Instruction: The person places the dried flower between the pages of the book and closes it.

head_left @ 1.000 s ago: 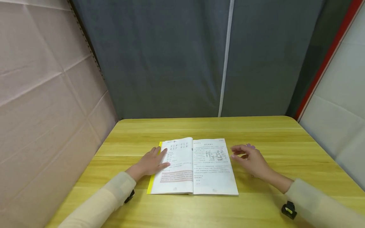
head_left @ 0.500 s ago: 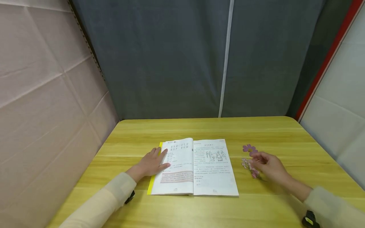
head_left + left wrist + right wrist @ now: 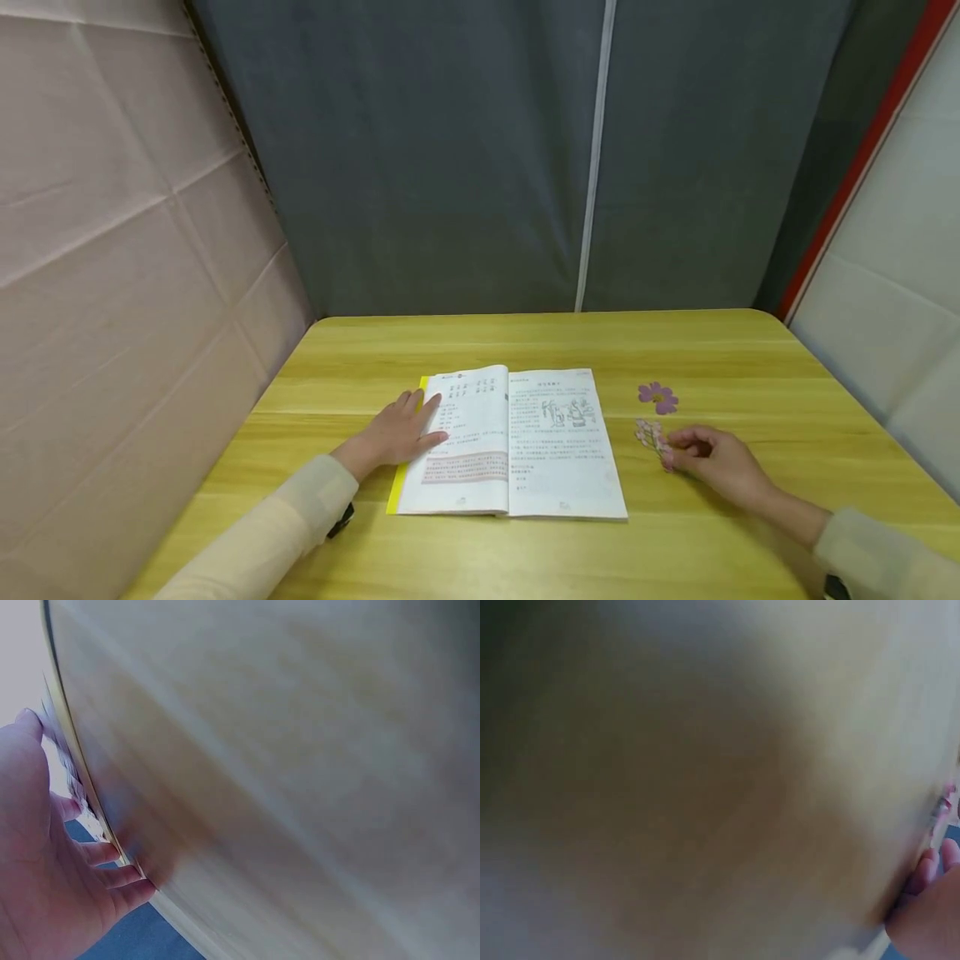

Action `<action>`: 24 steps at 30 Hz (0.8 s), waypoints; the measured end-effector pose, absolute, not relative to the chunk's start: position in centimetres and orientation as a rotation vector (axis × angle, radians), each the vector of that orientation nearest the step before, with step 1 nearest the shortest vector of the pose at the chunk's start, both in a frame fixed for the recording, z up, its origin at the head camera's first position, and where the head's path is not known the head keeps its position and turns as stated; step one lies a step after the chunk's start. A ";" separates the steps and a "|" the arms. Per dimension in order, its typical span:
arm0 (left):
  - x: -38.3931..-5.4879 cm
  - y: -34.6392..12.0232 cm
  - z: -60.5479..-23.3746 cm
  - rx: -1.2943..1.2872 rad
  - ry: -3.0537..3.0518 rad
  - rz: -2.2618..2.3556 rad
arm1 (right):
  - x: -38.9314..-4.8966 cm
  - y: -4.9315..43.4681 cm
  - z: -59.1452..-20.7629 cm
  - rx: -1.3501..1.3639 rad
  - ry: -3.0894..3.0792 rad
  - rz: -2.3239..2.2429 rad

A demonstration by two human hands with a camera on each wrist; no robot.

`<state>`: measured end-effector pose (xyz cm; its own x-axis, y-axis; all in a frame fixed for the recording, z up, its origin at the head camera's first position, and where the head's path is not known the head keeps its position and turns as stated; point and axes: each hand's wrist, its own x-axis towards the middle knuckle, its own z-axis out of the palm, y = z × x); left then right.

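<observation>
An open book (image 3: 562, 467) with printed pages lies on the wooden table, a yellow edge showing along its left side. My left hand (image 3: 396, 429) rests on the left page with fingers and thumb spread; the left wrist view shows its fingertips at the book's edge. To the right of the book lies a flat purple flower (image 3: 657, 397). Just below it is a sprig of small pink flowers (image 3: 649, 433), its lower end between the thumb and index finger of my right hand (image 3: 720, 467). In the right wrist view the sprig (image 3: 943, 806) shows just past the curled fingers.
The yellowish wooden table (image 3: 525, 558) has a dark grey curtain (image 3: 435, 167) behind its far edge. A pale cloth wall (image 3: 135, 250) stands at the left, and a white panel (image 3: 900, 250) with a red edge at the right.
My right hand has moved from beside the book's right edge rightward and nearer to me, uncovering the purple flower and reaching the pink sprig. The left hand has stayed on the page.
</observation>
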<state>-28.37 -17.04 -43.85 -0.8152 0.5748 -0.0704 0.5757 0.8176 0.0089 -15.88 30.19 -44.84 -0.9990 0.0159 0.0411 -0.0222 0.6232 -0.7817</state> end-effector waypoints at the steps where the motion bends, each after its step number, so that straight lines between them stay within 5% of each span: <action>1: -28.4 -17.0 -43.9 0.928 2.928 -0.019 | -15.8 30.2 -45.0 0.004 -2.783 1.345; 24: -28.3 -17.2 -44.1 0.947 2.937 -0.005 | -15.8 30.0 -46.3 0.112 -2.664 1.059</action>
